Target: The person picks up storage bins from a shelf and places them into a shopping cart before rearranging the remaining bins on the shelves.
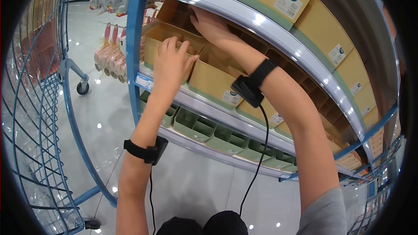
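My left hand is at the front of a tan storage box at the left end of the middle shelf. Its fingers are spread and bent over the box's front rim, the thumb pointing right. Further back, under the upper shelf, my right hand reaches in beside a darker brown divided box. The upper shelf edge partly hides its fingers, so their grip does not show. Below my right forearm stands another tan box with a white label.
A blue shelf post and price-tagged shelf edge frame the opening. Green divided boxes line the lower shelf. At left is a blue wire cart; pink-handled packaged goods hang behind the post. Cables trail from both wrist straps.
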`<action>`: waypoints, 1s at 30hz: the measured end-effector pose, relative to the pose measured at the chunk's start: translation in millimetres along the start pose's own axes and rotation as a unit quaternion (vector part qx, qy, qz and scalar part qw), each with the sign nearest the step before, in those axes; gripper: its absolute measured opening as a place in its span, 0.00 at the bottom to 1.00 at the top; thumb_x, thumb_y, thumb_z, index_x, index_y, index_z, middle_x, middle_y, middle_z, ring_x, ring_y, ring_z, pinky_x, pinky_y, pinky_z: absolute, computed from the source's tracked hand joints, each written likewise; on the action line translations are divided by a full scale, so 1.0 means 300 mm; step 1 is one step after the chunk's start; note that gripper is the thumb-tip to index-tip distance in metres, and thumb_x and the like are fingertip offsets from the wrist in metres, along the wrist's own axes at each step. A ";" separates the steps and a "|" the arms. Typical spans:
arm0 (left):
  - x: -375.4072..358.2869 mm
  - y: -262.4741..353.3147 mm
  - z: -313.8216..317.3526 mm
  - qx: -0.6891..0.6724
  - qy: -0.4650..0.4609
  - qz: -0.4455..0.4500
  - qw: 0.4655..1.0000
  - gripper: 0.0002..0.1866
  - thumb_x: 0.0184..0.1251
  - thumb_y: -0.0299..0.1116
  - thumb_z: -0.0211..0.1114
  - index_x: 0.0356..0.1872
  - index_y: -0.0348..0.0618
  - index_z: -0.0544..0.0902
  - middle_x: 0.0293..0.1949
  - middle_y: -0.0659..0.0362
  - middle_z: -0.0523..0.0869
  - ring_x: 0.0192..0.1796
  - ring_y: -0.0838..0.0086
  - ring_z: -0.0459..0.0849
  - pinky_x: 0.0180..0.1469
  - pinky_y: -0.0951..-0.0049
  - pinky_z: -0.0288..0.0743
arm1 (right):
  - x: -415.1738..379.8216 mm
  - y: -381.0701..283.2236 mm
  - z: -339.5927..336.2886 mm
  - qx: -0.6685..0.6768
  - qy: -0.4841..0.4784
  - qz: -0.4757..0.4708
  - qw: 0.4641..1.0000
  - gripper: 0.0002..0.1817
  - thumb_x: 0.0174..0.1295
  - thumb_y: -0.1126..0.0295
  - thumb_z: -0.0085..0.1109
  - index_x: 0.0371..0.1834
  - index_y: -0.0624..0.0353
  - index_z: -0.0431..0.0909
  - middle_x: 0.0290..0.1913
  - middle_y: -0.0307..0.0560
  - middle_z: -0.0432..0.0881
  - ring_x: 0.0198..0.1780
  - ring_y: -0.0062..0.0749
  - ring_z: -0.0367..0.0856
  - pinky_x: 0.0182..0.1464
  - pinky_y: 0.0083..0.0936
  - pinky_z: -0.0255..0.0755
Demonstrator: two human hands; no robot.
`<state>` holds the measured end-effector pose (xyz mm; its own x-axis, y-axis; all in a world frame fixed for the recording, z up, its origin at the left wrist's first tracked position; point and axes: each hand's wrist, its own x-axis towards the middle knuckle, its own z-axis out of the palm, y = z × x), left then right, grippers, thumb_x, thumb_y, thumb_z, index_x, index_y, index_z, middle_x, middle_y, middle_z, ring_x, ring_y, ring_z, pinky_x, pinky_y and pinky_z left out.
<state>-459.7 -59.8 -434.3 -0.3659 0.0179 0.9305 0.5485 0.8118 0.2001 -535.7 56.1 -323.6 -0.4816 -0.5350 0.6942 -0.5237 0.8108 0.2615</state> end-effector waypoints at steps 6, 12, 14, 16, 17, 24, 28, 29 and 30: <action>-0.017 -0.124 -0.016 0.003 -0.104 0.046 0.994 0.22 0.51 0.46 0.67 0.46 0.47 0.77 0.48 0.51 0.73 0.55 0.55 0.69 0.53 0.57 0.66 | 0.110 0.106 0.170 -0.021 -0.065 -0.023 0.997 0.16 0.61 0.60 0.53 0.43 0.62 0.77 0.41 0.57 0.80 0.44 0.48 0.78 0.49 0.40 0.70; -0.003 -0.150 0.010 0.016 -0.097 0.045 0.994 0.23 0.49 0.45 0.69 0.45 0.47 0.77 0.46 0.49 0.73 0.54 0.54 0.69 0.51 0.57 0.67 | 0.112 0.022 0.010 0.247 -0.031 0.087 0.965 0.13 0.61 0.67 0.48 0.33 0.67 0.78 0.30 0.57 0.81 0.35 0.44 0.80 0.43 0.37 0.73; -0.008 -0.153 0.014 0.017 -0.091 0.051 0.994 0.23 0.48 0.45 0.69 0.45 0.46 0.77 0.44 0.48 0.73 0.54 0.54 0.69 0.51 0.57 0.66 | 0.119 0.054 0.082 0.193 0.057 0.028 0.979 0.12 0.60 0.70 0.46 0.32 0.68 0.77 0.29 0.57 0.82 0.34 0.44 0.80 0.42 0.37 0.73; -0.007 -0.151 0.009 0.014 -0.095 0.050 0.994 0.23 0.48 0.45 0.69 0.44 0.47 0.77 0.43 0.49 0.73 0.53 0.55 0.69 0.51 0.57 0.66 | 0.124 0.080 0.135 0.178 0.065 0.032 0.981 0.12 0.59 0.71 0.45 0.30 0.68 0.77 0.29 0.56 0.82 0.34 0.44 0.81 0.42 0.37 0.73; -0.007 -0.151 0.009 0.013 -0.097 0.050 0.994 0.22 0.48 0.45 0.69 0.44 0.47 0.77 0.43 0.49 0.73 0.53 0.55 0.69 0.50 0.56 0.66 | 0.126 0.091 0.157 0.160 0.063 0.030 0.985 0.13 0.59 0.71 0.44 0.30 0.68 0.78 0.29 0.56 0.82 0.34 0.44 0.81 0.42 0.38 0.73; -0.001 -0.137 -0.010 0.026 -0.103 0.041 0.993 0.22 0.49 0.46 0.68 0.43 0.46 0.77 0.41 0.52 0.74 0.51 0.57 0.70 0.48 0.57 0.66 | 0.122 0.105 0.194 0.069 0.013 0.013 0.997 0.15 0.60 0.69 0.45 0.32 0.70 0.78 0.33 0.59 0.82 0.37 0.50 0.80 0.43 0.38 0.73; 0.003 -0.134 -0.015 0.046 -0.112 0.040 0.992 0.22 0.49 0.46 0.68 0.43 0.45 0.77 0.41 0.53 0.74 0.51 0.60 0.71 0.48 0.59 0.65 | 0.111 0.120 0.256 -0.049 -0.042 0.025 0.998 0.15 0.60 0.66 0.51 0.37 0.69 0.78 0.37 0.62 0.81 0.42 0.54 0.79 0.45 0.39 0.73; 0.003 -0.135 -0.016 0.053 -0.111 0.044 0.991 0.22 0.49 0.46 0.68 0.43 0.45 0.77 0.41 0.54 0.74 0.51 0.60 0.71 0.48 0.59 0.65 | 0.112 0.108 0.248 -0.028 -0.080 0.047 0.995 0.15 0.60 0.65 0.53 0.39 0.69 0.77 0.38 0.63 0.80 0.43 0.54 0.79 0.46 0.40 0.73; 0.004 -0.136 -0.018 0.047 -0.115 0.036 0.992 0.22 0.49 0.45 0.68 0.43 0.45 0.77 0.42 0.54 0.74 0.51 0.60 0.71 0.49 0.59 0.65 | 0.114 0.077 0.218 -0.009 -0.117 0.070 0.991 0.16 0.59 0.64 0.54 0.42 0.68 0.76 0.39 0.63 0.80 0.44 0.54 0.79 0.46 0.40 0.73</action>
<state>-478.4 -96.1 -439.8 -0.4952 0.2018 0.8450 0.5107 0.8544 0.0953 -610.0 41.0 -337.7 -0.6995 -0.4563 0.5500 -0.4289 0.8836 0.1876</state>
